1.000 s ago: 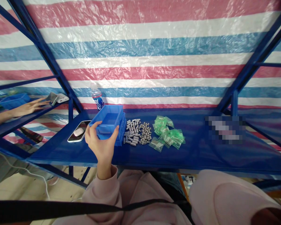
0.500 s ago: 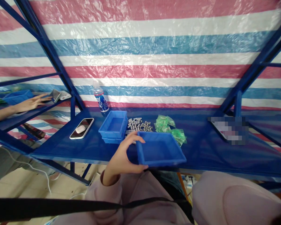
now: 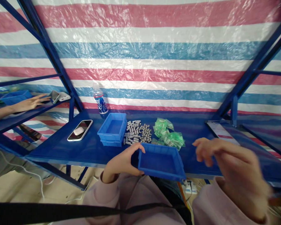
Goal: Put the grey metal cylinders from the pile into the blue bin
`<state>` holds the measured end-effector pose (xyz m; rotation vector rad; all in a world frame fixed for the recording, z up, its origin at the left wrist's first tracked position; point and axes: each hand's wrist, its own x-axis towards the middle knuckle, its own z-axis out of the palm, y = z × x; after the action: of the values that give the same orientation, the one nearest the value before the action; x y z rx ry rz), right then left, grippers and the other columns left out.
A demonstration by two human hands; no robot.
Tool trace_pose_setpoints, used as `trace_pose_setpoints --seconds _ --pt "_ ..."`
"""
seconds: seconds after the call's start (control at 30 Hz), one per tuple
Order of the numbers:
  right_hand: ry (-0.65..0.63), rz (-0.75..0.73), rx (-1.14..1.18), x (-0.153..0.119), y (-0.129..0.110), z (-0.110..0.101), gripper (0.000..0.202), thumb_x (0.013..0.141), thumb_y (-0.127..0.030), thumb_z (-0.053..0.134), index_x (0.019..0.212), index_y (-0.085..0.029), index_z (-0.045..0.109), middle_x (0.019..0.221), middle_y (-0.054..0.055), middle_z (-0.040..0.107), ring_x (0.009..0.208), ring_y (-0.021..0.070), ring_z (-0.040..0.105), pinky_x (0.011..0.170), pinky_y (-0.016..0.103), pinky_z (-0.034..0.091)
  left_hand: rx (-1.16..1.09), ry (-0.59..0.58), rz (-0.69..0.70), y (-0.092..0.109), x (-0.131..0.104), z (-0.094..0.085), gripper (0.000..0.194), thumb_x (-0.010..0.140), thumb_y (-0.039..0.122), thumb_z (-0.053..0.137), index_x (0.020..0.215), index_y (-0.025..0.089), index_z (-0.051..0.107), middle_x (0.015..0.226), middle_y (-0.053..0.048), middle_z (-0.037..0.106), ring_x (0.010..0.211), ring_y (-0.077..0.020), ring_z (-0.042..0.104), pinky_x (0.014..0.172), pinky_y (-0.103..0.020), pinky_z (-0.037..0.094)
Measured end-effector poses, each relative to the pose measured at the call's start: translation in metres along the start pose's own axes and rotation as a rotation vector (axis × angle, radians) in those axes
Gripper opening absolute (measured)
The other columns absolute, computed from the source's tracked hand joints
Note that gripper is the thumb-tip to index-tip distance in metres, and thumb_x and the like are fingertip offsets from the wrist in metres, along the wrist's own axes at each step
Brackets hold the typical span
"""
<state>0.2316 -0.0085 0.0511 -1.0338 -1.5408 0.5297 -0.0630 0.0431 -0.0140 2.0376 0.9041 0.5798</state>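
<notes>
Item: one shallow, rectangular, blue plastic tray (image 3: 159, 161), open side up, at the front edge of the table, its near side reaching past that edge in view; whether its underside touched the tabletop could not be told.

Holder: the left hand (image 3: 123, 161), clasping the tray's left end, fingers over the far corner and thumb at the near one.

Right hand (image 3: 234, 165): raised to the right of the tray and apart from it, blurred, fingers curled toward the tray; how closely they were drawn together could not be told.

Directly beyond the tray: clear plastic bags with green markings (image 3: 170, 137), heaped, small metal pieces inside.

Farther left: a loose pile of short, squat metal pieces (image 3: 145, 132), adjoining a pile of longer silver metal cylinders (image 3: 132, 131), which lay just beside a stack of blue plastic trays (image 3: 111, 126).

Left part of the table: a white-edged phone with a dark screen (image 3: 86, 125), a small pale rounded case (image 3: 79, 131) resting on it. Behind the stack: a clear plastic bottle with a blue label (image 3: 100, 103), upright.

Support: a blue-painted table (image 3: 72, 153).

Far left: a co-worker's hand (image 3: 35, 101), outstretched over a neighbouring shelf.
</notes>
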Motion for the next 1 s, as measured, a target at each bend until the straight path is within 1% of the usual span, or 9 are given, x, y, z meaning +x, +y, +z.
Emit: trace_pose_setpoints --seconds 0.07,0.1,0.2,0.3,0.5,0.63,0.73,0.87,1.0 --pt "-0.260 0.145 -0.132 0.016 0.022 0.011 0.020 0.079 -0.040 0.061 0.070 -0.021 0.063 0.072 0.003 0.065 0.067 0.0193 0.058 0.062 0.029 0.047 0.008 -0.004 0.001 -0.001 0.001 0.000 0.062 0.058 0.027 0.078 0.112 0.023 0.046 0.126 -0.004 0.044 0.115 -0.0231 0.043 0.101 -0.032 0.033" --pt "-0.333 0.160 -0.187 0.022 0.035 0.017 0.018 0.077 -0.039 0.062 0.075 -0.021 0.064 0.073 0.003 0.066 0.066 0.0184 0.059 0.062 0.028 0.047 0.010 -0.010 0.006 -0.001 0.001 0.000 0.062 0.059 0.028 0.078 0.112 0.023 0.047 0.127 -0.004 0.044 0.116 -0.0233 0.042 0.101 -0.032 0.032" --pt "-0.374 0.204 -0.347 0.036 0.076 0.035 0.020 0.078 -0.035 0.056 0.082 -0.018 0.067 0.071 0.003 0.067 0.061 0.0173 0.057 0.059 0.028 0.045 0.010 -0.021 0.028 -0.002 0.001 -0.002 0.061 0.059 0.028 0.079 0.111 0.023 0.047 0.127 -0.004 0.044 0.116 -0.0228 0.042 0.102 -0.032 0.031" --pt "-0.487 0.211 -0.367 0.041 0.100 0.047 0.023 0.079 -0.030 0.053 0.084 -0.017 0.071 0.077 0.005 0.069 0.066 0.0184 0.060 0.064 0.029 0.045 0.019 -0.028 0.039 -0.003 -0.001 -0.004 0.060 0.058 0.028 0.079 0.108 0.023 0.047 0.123 -0.003 0.045 0.113 -0.0220 0.044 0.101 -0.032 0.032" --pt "-0.586 0.353 -0.393 0.050 0.103 0.059 0.028 0.073 -0.029 0.061 0.095 -0.016 0.073 0.061 0.001 0.061 0.056 0.0155 0.055 0.052 0.026 0.038 0.044 -0.051 0.033 -0.003 -0.004 -0.006 0.059 0.056 0.030 0.080 0.104 0.022 0.047 0.121 -0.003 0.045 0.110 -0.0212 0.044 0.099 -0.032 0.034" --pt "-0.602 0.554 -0.390 0.054 0.100 0.062 0.037 0.068 -0.034 0.068 0.100 -0.014 0.070 0.055 -0.001 0.056 0.045 0.0136 0.049 0.039 0.024 0.032 0.053 -0.051 0.024 -0.002 -0.005 -0.006 0.058 0.057 0.031 0.080 0.104 0.022 0.047 0.121 -0.003 0.045 0.110 -0.0215 0.044 0.099 -0.032 0.034" --pt "-0.616 0.646 -0.426 0.056 0.101 0.065 0.034 0.065 -0.029 0.070 0.096 -0.015 0.068 0.055 -0.001 0.057 0.043 0.0142 0.050 0.037 0.024 0.033 0.054 -0.057 0.019 -0.002 -0.005 -0.006 0.060 0.056 0.031 0.081 0.105 0.023 0.047 0.122 -0.004 0.044 0.112 -0.0220 0.043 0.099 -0.032 0.033" --pt "-0.608 0.652 -0.470 0.057 0.106 0.070 0.018 0.061 -0.018 0.069 0.078 -0.017 0.066 0.053 -0.001 0.058 0.047 0.0143 0.054 0.040 0.022 0.036 0.056 -0.062 0.014 -0.002 -0.006 -0.006 0.061 0.057 0.032 0.080 0.107 0.023 0.047 0.124 -0.004 0.044 0.113 -0.0227 0.042 0.100 -0.033 0.033" --pt "-0.624 0.569 -0.435 0.057 0.111 0.069 0.003 0.060 -0.017 0.066 0.062 -0.017 0.064 0.049 -0.001 0.057 0.047 0.0137 0.053 0.043 0.023 0.036 0.054 -0.056 0.014 -0.002 -0.006 -0.007 0.061 0.058 0.033 0.079 0.108 0.022 0.047 0.123 -0.004 0.045 0.113 -0.0236 0.043 0.101 -0.034 0.032"
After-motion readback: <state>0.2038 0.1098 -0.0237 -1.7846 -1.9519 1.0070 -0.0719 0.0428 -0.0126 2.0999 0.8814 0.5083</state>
